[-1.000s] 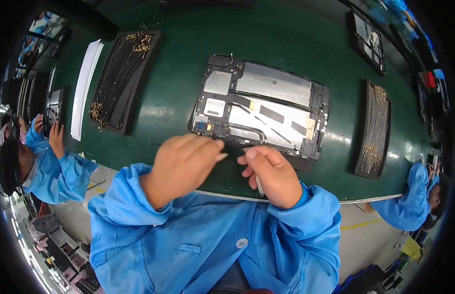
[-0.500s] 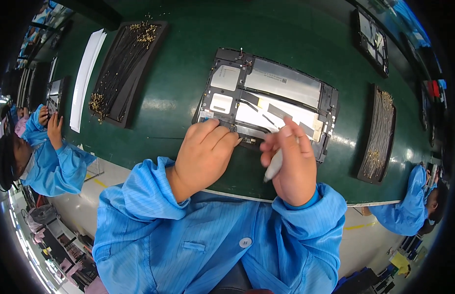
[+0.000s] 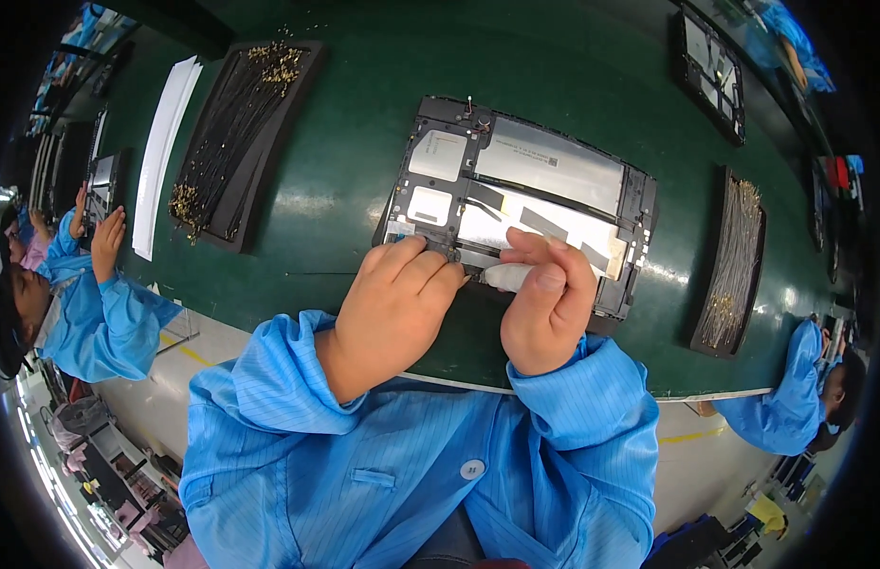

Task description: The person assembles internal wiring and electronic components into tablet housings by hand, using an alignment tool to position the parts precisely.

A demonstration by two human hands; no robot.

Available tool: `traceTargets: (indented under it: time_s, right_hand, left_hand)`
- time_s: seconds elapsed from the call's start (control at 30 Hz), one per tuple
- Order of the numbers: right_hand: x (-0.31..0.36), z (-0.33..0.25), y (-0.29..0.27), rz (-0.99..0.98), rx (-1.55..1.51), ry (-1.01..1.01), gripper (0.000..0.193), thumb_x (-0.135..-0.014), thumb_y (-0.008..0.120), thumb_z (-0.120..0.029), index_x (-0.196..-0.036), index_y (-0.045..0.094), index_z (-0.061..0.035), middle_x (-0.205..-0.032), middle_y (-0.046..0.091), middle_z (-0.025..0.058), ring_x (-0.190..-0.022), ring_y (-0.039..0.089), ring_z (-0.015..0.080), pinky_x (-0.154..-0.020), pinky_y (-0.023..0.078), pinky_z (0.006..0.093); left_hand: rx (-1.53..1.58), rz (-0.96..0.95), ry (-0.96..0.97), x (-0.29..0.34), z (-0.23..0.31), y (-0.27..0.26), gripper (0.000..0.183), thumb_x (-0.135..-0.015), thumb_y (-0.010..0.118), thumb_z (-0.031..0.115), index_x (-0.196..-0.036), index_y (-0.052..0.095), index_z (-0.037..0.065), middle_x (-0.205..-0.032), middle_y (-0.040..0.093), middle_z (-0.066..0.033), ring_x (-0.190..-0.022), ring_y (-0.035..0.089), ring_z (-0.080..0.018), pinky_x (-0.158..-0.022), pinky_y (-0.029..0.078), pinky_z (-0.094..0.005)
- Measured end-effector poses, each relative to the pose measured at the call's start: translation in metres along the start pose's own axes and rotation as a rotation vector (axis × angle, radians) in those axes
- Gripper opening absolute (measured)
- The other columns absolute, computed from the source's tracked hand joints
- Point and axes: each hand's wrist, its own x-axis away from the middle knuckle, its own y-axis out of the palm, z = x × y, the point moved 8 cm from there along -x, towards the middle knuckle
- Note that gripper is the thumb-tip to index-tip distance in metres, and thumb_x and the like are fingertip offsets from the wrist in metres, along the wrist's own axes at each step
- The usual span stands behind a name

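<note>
An opened tablet (image 3: 548, 149), dark-framed with silver battery panels and inner cables, lies on the green table. My left hand (image 3: 393, 302) rests over its near-left edge with curled, closed fingers; what they grip is hidden. A thin black cable (image 3: 319, 274) runs out on the table from beneath that hand. Beside it, my right hand (image 3: 551, 299) is closed over the near edge, thumb against bent fingers. From it a white tip (image 3: 505, 276) points at my left fingertips. Whether this is a covered finger or a held thing, I cannot tell.
A dark tray (image 3: 290, 104) of black cables with gold ends stands to the left, beside white strips (image 3: 165, 156). At the right is a tray (image 3: 703, 332) of grey cables. Another opened tablet (image 3: 713, 78) lies far right. People in blue work at both sides.
My right hand has come down and left, bringing the white tip from below the tablet to its near edge beside my left fingers. The left hand stays nearly in place.
</note>
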Motion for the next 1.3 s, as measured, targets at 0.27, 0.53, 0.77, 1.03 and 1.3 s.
traceTargets:
  time_s: [0.27, 0.53, 0.77, 1.03, 1.3]
  right_hand:
    - [-0.015, -0.042, 0.039, -0.371, 0.406, -0.334, 0.016, -0.067, 0.061, -0.010, -0.080, 0.053, -0.0034, -0.071, 0.056, 0.0091, -0.063, 0.054, 0.0249, -0.058, 0.044, 0.0312]
    - [-0.019, 0.004, 0.016, -0.161, 0.326, 0.134, 0.017, -0.076, 0.052, -0.017, -0.086, 0.052, -0.0034, -0.072, 0.056, 0.0128, -0.059, 0.055, 0.0214, -0.053, 0.043, 0.0297]
    - [-0.024, 0.022, 0.007, 0.036, -0.237, 0.546, 0.041, -0.085, 0.035, -0.033, -0.108, 0.032, 0.0009, -0.074, 0.052, 0.0115, -0.050, 0.050, 0.0109, -0.043, 0.040, 0.0212]
    - [-0.024, 0.022, 0.010, 0.009, -0.196, 0.559, 0.043, -0.085, 0.035, -0.034, -0.109, 0.031, 0.0020, -0.074, 0.053, 0.0119, -0.052, 0.050, 0.0117, -0.044, 0.041, 0.0216]
    - [-0.021, 0.026, 0.007, -0.014, -0.207, 0.549, 0.043, -0.085, 0.035, -0.034, -0.109, 0.031, 0.0015, -0.076, 0.053, 0.0119, -0.053, 0.051, 0.0123, -0.045, 0.041, 0.0224]
  left_hand:
    - [0.032, 0.027, -0.004, 0.002, -0.001, -0.005, 0.021, -0.063, 0.050, 0.008, -0.083, 0.053, 0.003, -0.083, 0.052, -0.0059, -0.085, 0.047, -0.0226, -0.072, 0.037, -0.0325]
    - [-0.015, 0.110, -0.078, 0.005, 0.002, -0.017, 0.017, -0.069, 0.052, 0.013, -0.082, 0.054, 0.002, -0.084, 0.052, -0.0074, -0.084, 0.047, -0.0261, -0.073, 0.036, -0.0337]
    - [1.622, 0.232, -1.385, 0.084, -0.065, 0.041, 0.023, -0.081, 0.048, 0.028, -0.084, 0.049, 0.006, -0.073, 0.053, -0.0029, -0.059, 0.051, -0.0110, -0.047, 0.040, -0.0210]
    - [1.818, -0.083, -1.518, 0.086, -0.029, 0.042, 0.031, -0.079, 0.050, 0.034, -0.084, 0.044, 0.003, -0.073, 0.050, -0.0054, -0.055, 0.050, -0.0131, -0.049, 0.044, -0.0252]
    - [1.518, 0.574, -1.363, 0.073, -0.081, 0.033, 0.020, -0.082, 0.047, 0.022, -0.088, 0.047, 0.003, -0.067, 0.049, -0.0016, -0.054, 0.049, -0.0096, -0.047, 0.041, -0.0210]
